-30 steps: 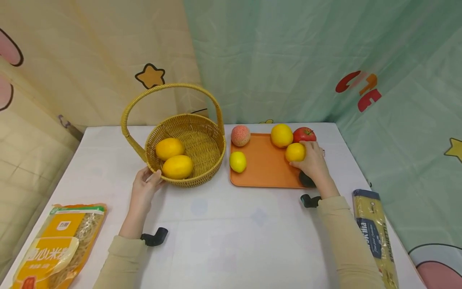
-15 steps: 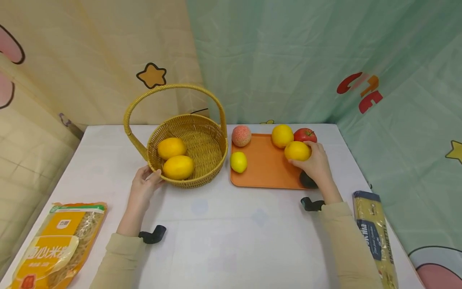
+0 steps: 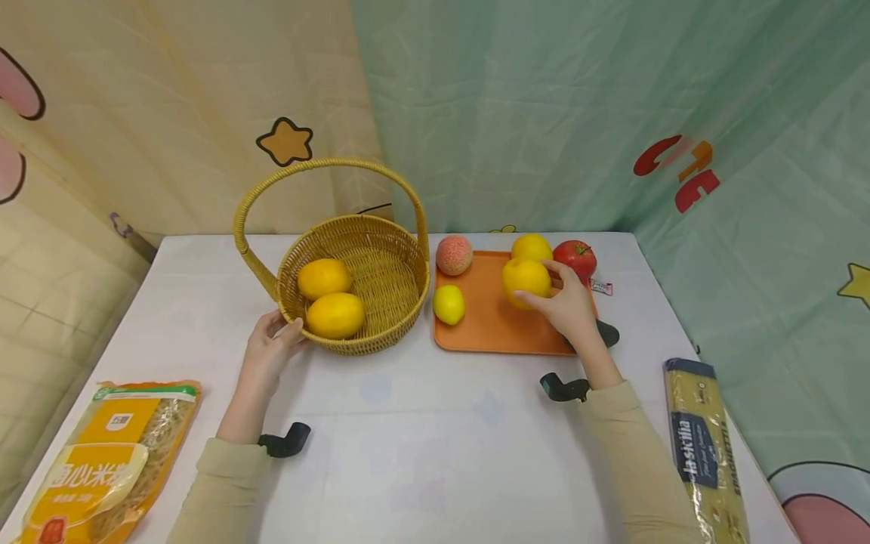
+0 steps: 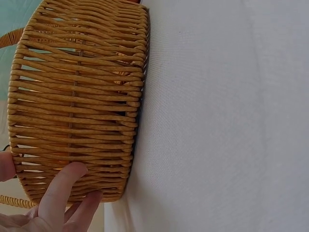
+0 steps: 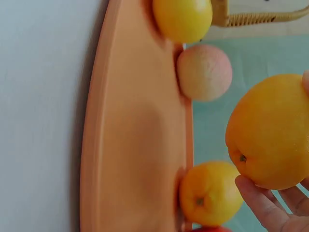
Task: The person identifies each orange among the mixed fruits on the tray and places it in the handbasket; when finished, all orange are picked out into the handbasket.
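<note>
My left hand [image 3: 268,349] holds the near-left rim of a wicker basket [image 3: 390,321], thumb at the rim and fingers against the outer weave. In the left wrist view, those fingers [image 4: 58,193] touch the basket's side [image 4: 77,106]. Two oval yellow-orange fruits [image 3: 336,315] lie inside the basket's left half. My right hand [image 3: 569,306] grips an orange [image 3: 525,281] between thumb and fingers. The right wrist view shows this orange [image 5: 273,133] lifted off the orange tray [image 5: 125,145]. Another orange [image 3: 532,245] stays at the tray's back edge, partly hidden behind the held one.
Around the tray [image 3: 489,332] are a lemon [image 3: 449,304], a peach [image 3: 454,255], a red apple [image 3: 575,259] and a dark avocado-like fruit [image 3: 607,333]. A small wrapper [image 3: 601,287] lies beside it. Pasta bags flank the table: a yellow bag [image 3: 109,461] left, spaghetti [image 3: 707,446] right.
My right hand has lifted the orange from beside the apple and carried it left, uncovering the wrapper and more of the dark fruit. The left hand stays at the basket, which has barely shifted.
</note>
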`<act>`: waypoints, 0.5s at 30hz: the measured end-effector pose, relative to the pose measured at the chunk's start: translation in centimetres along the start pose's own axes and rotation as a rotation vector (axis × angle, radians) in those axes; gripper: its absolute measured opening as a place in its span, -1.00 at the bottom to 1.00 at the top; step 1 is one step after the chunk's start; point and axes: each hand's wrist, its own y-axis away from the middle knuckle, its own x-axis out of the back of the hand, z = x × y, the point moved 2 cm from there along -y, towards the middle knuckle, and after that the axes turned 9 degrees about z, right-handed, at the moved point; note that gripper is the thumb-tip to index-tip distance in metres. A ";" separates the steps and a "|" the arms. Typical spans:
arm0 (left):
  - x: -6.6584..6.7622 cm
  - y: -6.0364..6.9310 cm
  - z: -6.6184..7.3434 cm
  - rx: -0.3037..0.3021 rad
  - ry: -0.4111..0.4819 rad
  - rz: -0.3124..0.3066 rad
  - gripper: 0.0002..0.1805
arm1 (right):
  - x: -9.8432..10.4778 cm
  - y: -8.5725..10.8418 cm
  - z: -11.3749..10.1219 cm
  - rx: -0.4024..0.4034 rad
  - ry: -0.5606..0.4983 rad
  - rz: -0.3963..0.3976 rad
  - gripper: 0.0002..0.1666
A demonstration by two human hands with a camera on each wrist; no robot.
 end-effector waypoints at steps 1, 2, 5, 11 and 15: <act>0.0 0.0 0.0 -0.001 -0.002 0.001 -0.25 | -0.3 0.1 -0.3 -0.006 -0.012 -0.008 0.06; 0.0 0.0 0.0 -0.003 -0.004 0.002 -0.24 | -0.6 0.2 -0.6 -0.009 -0.025 -0.016 0.07; 0.0 0.0 0.0 -0.008 -0.011 0.010 -0.24 | -1.6 0.4 -1.7 -0.023 -0.086 -0.044 0.05; 0.0 0.1 0.0 -0.013 -0.008 0.014 -0.23 | -4.0 0.7 -4.2 0.005 -0.229 -0.108 -0.05; -0.1 0.0 -0.1 0.000 0.003 0.010 -0.24 | -5.8 0.9 -5.8 0.029 -0.300 -0.162 -0.10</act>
